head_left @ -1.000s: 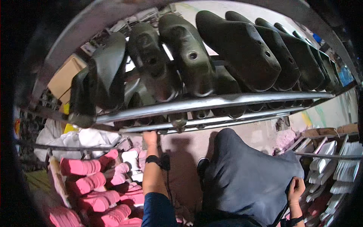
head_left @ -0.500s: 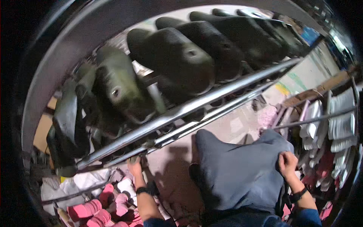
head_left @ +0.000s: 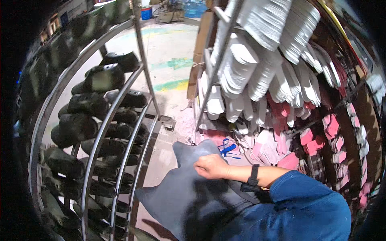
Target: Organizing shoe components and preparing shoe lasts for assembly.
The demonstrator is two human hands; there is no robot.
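My right hand is closed in a loose fist, back of the hand upward, on the dark grey cloth over my lap. Whatever its curled fingers hold, if anything, is hidden. A black band circles that wrist, below a blue sleeve. My left hand is out of view. To the left stands a metal rack with rows of dark shoe lasts on its bars, apart from my right hand.
On the right, a metal rack holds stacked white insoles, with pink insoles lower down. A blue strap lies on the floor beyond my lap. Farther off are marked floor and a blue crate.
The view has swung to the right, so the rack of lasts now stands at left. My left hand, earlier at the rack's lower bar, has left the view. My right fist still rests on my lap.
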